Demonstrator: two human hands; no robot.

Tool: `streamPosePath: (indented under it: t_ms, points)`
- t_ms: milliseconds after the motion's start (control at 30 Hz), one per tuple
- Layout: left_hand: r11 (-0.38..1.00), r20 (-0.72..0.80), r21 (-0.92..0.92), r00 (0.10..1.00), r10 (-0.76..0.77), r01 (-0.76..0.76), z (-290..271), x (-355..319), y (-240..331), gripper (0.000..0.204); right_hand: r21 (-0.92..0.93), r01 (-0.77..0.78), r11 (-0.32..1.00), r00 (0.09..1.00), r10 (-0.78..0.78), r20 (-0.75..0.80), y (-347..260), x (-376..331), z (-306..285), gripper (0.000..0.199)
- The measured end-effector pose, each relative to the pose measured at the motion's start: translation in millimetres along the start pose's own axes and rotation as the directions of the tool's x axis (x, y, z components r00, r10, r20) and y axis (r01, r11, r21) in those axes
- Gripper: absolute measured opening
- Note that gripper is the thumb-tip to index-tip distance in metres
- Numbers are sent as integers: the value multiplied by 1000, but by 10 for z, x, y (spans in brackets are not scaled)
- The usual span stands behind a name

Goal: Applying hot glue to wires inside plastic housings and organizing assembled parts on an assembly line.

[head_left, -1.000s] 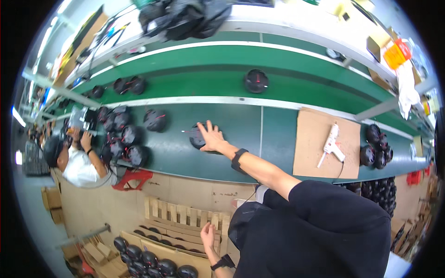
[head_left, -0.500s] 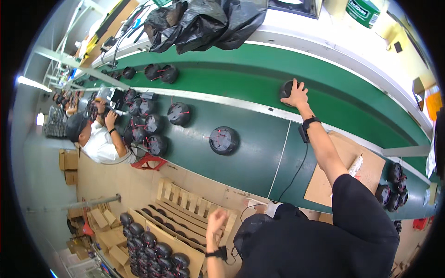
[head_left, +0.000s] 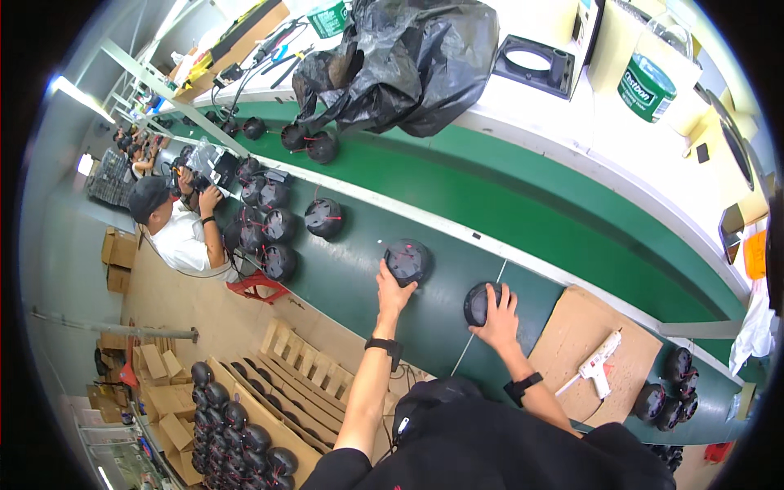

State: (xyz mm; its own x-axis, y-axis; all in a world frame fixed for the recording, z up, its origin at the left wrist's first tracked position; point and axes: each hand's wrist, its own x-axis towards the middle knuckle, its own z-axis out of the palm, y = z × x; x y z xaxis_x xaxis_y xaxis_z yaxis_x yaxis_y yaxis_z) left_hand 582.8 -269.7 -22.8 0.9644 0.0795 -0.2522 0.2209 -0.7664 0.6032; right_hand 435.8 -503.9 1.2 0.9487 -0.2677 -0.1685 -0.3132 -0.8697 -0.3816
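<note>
On the green work table a round black housing (head_left: pixel 411 255) with a red wire on top sits in the grip of my left hand (head_left: pixel 394 294), the fingers curved round its near left side. My right hand (head_left: pixel 500 317) holds a second round black housing (head_left: pixel 474 305), thumb and fingers spread round its right side. This one also stands at the table top, to the right of the first. A little further left is another black housing (head_left: pixel 324 219) with a red wire, apart from both hands.
A white glue gun (head_left: pixel 600 363) lies on a brown board (head_left: pixel 555 343) at right, with several black housings (head_left: pixel 674 388) beyond. The green conveyor (head_left: pixel 523 220) runs behind the table. A co-worker (head_left: pixel 184 224) sits at left beside clustered housings. Black plastic sheeting (head_left: pixel 408 65) overhangs the far shelf.
My right hand has brought a black housing from the conveyor to the table. My left hand has risen from below the table edge and taken hold of the other housing. The view has shifted.
</note>
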Motion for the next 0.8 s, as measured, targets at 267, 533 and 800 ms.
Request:
streamPosePath:
  t_ms: [267,533,800]
  points:
    - [995,40,96,999,-21,17,168,97,372,112,80,-128,988,992,129,-3,-236,486,121,120]
    - [971,169,-61,957,237,-230,-63,226,-18,101,37,-148,988,989,147,24,-611,1070,134,124]
    - [889,356,-389,850,388,-243,-1149,938,-549,33,-161,-244,956,938,275,209,-548,1048,-207,127]
